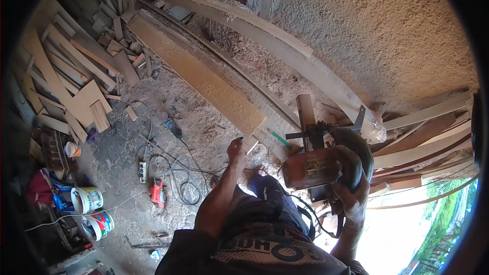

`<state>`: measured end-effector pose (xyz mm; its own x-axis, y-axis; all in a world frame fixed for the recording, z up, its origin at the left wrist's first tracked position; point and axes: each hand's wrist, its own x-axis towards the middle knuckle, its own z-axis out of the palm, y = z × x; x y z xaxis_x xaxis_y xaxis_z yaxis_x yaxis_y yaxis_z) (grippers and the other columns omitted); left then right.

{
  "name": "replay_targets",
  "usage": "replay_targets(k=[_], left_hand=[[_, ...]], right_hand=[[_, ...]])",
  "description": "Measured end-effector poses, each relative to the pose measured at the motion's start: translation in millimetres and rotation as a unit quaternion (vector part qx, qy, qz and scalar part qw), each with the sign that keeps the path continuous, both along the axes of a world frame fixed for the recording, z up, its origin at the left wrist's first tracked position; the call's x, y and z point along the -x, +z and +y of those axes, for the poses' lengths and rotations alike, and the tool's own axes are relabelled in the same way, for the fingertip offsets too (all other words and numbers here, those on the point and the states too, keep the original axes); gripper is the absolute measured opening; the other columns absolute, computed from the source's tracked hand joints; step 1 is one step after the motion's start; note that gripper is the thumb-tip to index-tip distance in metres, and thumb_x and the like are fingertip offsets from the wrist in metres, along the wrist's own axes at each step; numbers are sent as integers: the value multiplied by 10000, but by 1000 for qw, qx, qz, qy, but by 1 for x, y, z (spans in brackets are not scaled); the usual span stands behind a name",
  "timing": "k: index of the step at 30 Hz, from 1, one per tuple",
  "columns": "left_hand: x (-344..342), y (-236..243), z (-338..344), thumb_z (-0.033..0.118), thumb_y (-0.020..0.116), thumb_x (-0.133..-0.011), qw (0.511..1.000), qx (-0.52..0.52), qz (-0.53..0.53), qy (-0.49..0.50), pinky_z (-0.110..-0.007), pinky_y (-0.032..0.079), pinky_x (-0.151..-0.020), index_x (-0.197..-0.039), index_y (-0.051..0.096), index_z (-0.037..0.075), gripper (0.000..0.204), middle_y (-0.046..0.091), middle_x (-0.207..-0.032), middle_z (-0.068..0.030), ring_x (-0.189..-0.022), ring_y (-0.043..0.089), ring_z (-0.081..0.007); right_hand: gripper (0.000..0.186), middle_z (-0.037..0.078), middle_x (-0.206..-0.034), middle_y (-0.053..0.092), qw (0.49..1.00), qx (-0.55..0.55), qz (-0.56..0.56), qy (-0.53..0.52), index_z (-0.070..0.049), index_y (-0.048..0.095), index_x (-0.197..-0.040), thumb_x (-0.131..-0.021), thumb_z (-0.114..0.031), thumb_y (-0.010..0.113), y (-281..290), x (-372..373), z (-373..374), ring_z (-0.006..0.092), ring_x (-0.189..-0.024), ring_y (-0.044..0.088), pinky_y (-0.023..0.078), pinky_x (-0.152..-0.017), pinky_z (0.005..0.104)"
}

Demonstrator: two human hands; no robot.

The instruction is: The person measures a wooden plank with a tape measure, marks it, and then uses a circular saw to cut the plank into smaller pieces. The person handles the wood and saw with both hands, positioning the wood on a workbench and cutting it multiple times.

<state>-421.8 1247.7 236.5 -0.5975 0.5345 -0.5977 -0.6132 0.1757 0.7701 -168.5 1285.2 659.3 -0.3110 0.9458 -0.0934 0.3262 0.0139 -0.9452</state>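
My right hand [352,196] is wrapped round the handle of a circular saw [313,168] with a dusty reddish motor body. The saw is to the right of the near end of a long tan wooden board [204,81]. At that board's near left corner, my left hand [236,150] is closed on its edge beside a pale end; the fingers are partly hidden. A thin green stick-like thing [280,139] lies between the board's end and the saw. Behind the saw a short brown wood piece [304,109] shows. The saw's body hides most of its blade.
Wood offcuts [71,71] pile up at the left, and planks [428,153] are stacked at the right. A curved beam [285,61] runs along the rough wall. Cables, a power strip [143,172], a red power tool [158,193] and buckets [87,199] are on the dusty floor.
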Motion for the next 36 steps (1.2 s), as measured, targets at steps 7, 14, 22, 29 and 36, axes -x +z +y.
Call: replay_targets(k=[7, 14, 22, 29, 36], left_hand=[[8, -3, -8, 352, 692, -920, 990, -114, -63, 45, -367, 521, -831, -1201, 612, 26, 438, 666, -1086, -83, -964, 644, -218], [10, 13, -13, 372, 757, -860, 970, -228, -78, 36, -376, 476, -985, -1226, 588, 0, 548, 662, -1159, -89, -1093, 621, -220], [5, 38, -2, 294, 685, -931, 963, -264, -45, 34, -365, 396, -1057, -1233, 586, 28, 414, 626, -1210, -59, -1176, 562, -186], [6, 30, 17, 251, 639, -960, 969, -241, -41, 23, -348, 389, -1042, -1218, 600, 30, 342, 630, -1176, -45, -1143, 556, -161], [0, 36, 22, 257, 610, -981, 978, -206, -17, 32, -345, 420, -990, -1215, 606, 23, 331, 633, -1147, -57, -1089, 556, -156]], right_hand=[[673, 121, -1221, 647, 995, 91, -17, 48, 21, 515, -1371, -710, -35, 630, -18, -11, 39, 173, -1092, 605, 455, -964, 305], [635, 170, -1279, 632, 984, 35, -66, 160, 28, 484, -1394, -784, -51, 643, -39, 3, 70, 223, -1200, 597, 449, -1025, 348], [753, 185, -1196, 675, 965, 50, -128, 225, -16, 399, -1465, -797, -119, 731, -68, 6, 77, 243, -1119, 656, 490, -969, 351], [776, 198, -1195, 675, 956, 36, -161, 244, -26, 397, -1470, -787, -139, 746, -63, 18, 80, 251, -1119, 662, 497, -954, 352], [788, 184, -1118, 698, 963, 60, -137, 223, -29, 398, -1474, -779, -134, 754, -56, 27, 80, 228, -1019, 688, 518, -898, 335]])
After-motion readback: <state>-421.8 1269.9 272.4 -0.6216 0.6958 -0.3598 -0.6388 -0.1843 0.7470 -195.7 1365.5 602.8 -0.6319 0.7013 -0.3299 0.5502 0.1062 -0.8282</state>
